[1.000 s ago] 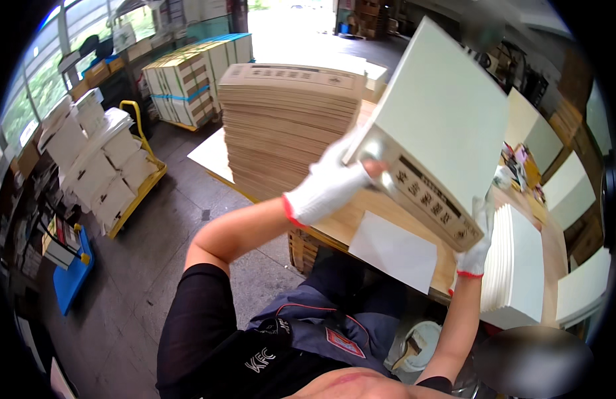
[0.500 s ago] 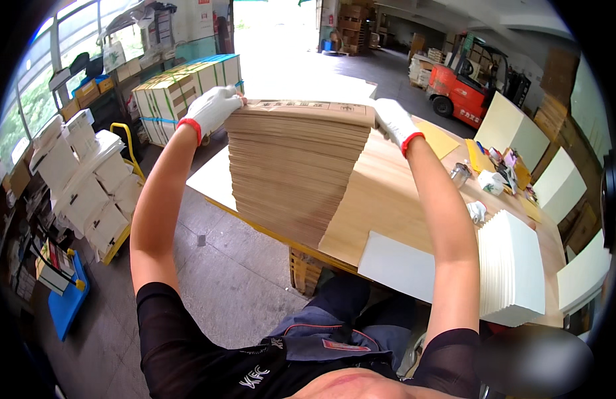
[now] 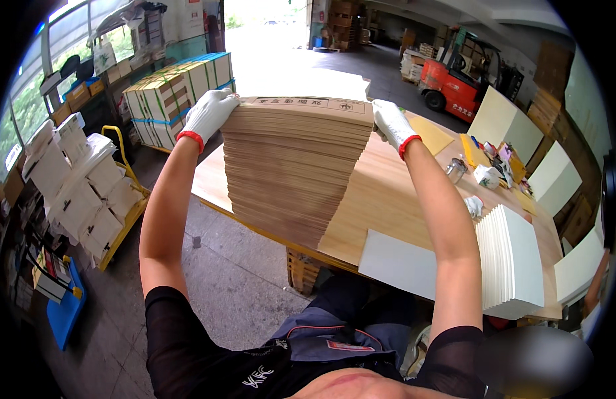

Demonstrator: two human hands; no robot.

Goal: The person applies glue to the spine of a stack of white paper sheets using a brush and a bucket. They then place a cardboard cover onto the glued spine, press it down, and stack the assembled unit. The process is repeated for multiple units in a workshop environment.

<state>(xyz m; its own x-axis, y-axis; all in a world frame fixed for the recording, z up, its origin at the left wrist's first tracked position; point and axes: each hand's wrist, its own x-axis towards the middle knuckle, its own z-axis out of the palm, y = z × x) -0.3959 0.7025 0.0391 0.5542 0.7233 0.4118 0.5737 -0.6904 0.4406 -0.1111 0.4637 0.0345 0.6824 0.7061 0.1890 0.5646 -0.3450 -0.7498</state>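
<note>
A tall stack of brown kraft sheets or thin books (image 3: pixel 291 166) stands on the wooden table. Dark print runs along its top face, and its layered edges face me. My left hand (image 3: pixel 213 114), in a white knitted glove with a red cuff, is closed over the top left corner. At the top right corner my right hand (image 3: pixel 391 125), gloved alike, has its fingers bent down against the end of the upper layers. Both sets of fingertips are partly hidden, so how many layers they hold cannot be made out.
On the wooden table (image 3: pixel 394 193) lie a white board (image 3: pixel 397 264), a stack of white-edged blocks (image 3: pixel 510 259), a metal cup (image 3: pixel 455 171) and small clutter. Strapped pallet loads (image 3: pixel 161 106) and a loaded yellow-handled trolley (image 3: pixel 88 193) stand left. A red forklift (image 3: pixel 457 83) is parked far right.
The topmost brown piece, tilted before, now lies flatter on the stack with more of its printed face showing. My hands stay at its two ends. The whole view has shifted slightly.
</note>
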